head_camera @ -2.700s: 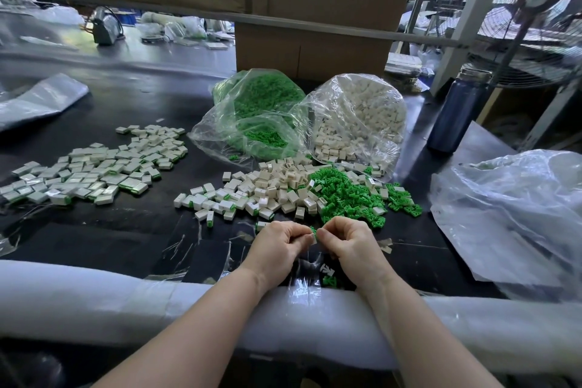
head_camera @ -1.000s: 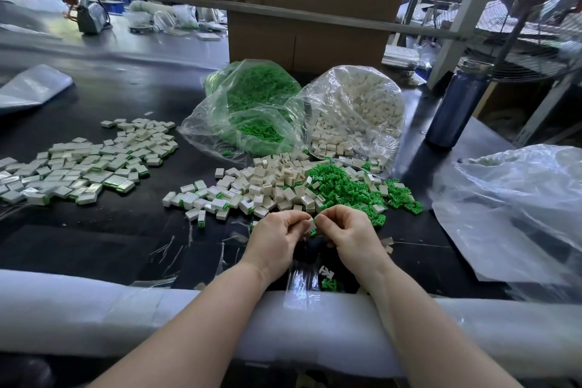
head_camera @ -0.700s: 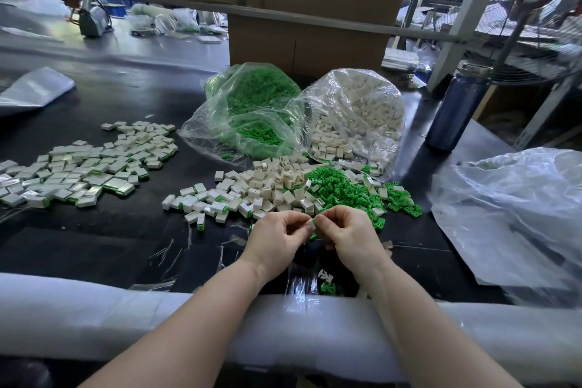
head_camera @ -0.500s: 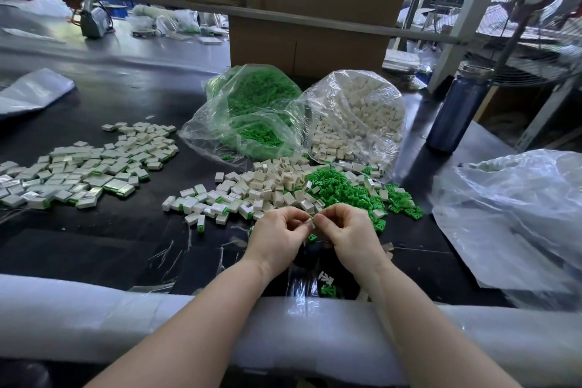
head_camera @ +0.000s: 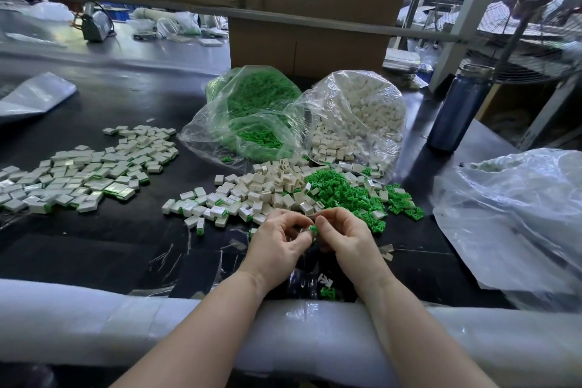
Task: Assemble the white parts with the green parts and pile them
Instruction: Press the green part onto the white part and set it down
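My left hand [head_camera: 277, 242] and my right hand [head_camera: 343, 236] meet fingertip to fingertip low over the black table [head_camera: 104, 239]. Between them they pinch a small green part [head_camera: 313, 229]; whether a white part is with it is hidden by the fingers. Just beyond the hands lie a heap of loose white parts [head_camera: 267, 189] and a heap of loose green parts [head_camera: 343, 190]. A spread of assembled white-and-green pieces [head_camera: 85, 173] covers the table at the left.
Two clear bags stand behind the heaps, one of green parts [head_camera: 252, 110], one of white parts [head_camera: 362, 113]. A dark blue bottle [head_camera: 456, 110] is at the right, with crumpled plastic sheeting [head_camera: 516, 217] below it. A white foam pad [head_camera: 94, 324] lines the near edge. A cardboard box [head_camera: 308, 47] stands behind.
Both hands have stayed together in the same spot, fingers working a small part. A green part now shows between the fingertips.
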Demonstrator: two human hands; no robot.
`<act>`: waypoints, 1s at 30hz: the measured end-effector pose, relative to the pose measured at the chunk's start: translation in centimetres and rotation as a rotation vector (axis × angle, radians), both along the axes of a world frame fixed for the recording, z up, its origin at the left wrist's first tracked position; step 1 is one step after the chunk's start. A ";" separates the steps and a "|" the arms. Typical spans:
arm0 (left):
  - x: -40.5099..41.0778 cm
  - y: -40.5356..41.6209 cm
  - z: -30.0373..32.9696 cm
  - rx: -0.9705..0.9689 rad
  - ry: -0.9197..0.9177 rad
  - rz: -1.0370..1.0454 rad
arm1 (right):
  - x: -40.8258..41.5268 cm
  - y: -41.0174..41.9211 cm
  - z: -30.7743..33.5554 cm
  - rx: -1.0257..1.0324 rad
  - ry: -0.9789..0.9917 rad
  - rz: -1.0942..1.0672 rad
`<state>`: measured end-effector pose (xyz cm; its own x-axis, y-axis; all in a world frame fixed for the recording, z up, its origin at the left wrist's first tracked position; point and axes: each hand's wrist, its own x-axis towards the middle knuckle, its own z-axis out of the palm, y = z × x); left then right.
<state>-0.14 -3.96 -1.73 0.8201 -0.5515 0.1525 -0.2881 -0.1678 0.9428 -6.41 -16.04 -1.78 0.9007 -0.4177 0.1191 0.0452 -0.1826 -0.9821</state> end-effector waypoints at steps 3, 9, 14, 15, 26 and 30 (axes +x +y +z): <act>-0.1 0.0 0.1 -0.044 -0.007 -0.019 | 0.0 -0.1 0.0 -0.033 0.030 0.071; -0.3 0.3 0.4 -0.052 0.012 -0.069 | -0.2 0.0 0.4 0.061 0.009 0.195; -0.4 0.3 0.5 -0.041 0.030 -0.094 | -0.2 -0.1 0.3 0.063 0.020 0.208; -0.4 0.3 0.5 -0.040 0.029 -0.095 | -0.3 -0.1 0.3 0.065 0.020 0.209; -0.3 0.3 0.3 0.027 -0.051 -0.135 | -0.6 -0.2 0.7 0.065 -0.026 0.222; -0.3 0.3 0.2 0.053 -0.081 -0.137 | -0.6 -0.2 0.5 0.087 -0.025 0.214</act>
